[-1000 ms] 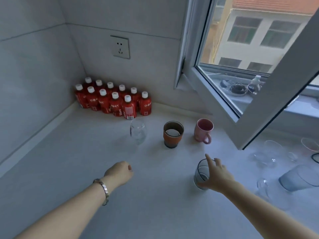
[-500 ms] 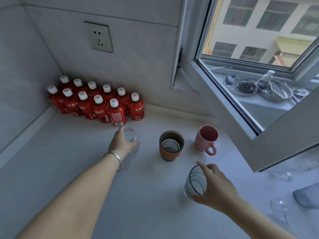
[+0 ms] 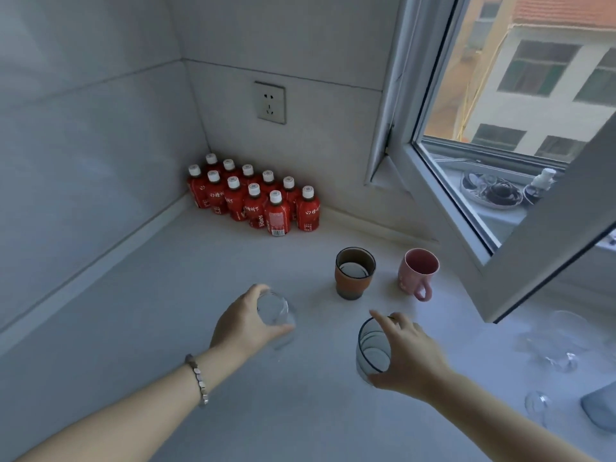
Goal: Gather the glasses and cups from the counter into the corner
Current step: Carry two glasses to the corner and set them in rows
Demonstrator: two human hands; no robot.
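My left hand (image 3: 241,325) is wrapped around a small clear glass (image 3: 276,315) on the grey counter (image 3: 166,311). My right hand (image 3: 408,356) grips a dark-rimmed grey glass (image 3: 371,350) from its right side. Behind them stand a brown cup (image 3: 354,272) and a pink mug (image 3: 418,271) with its handle toward me. More clear glasses (image 3: 563,341) and a blue-grey tumbler (image 3: 600,410) lie at the right, beyond the open window sash.
Several red juice bottles (image 3: 256,198) fill the corner where the two walls meet. An open window sash (image 3: 540,241) hangs over the counter's right part. A wall socket (image 3: 270,102) sits above the bottles.
My left hand reached forward to the clear glass, closed on it and brought it back toward me. My right hand has kept its hold on the grey glass.
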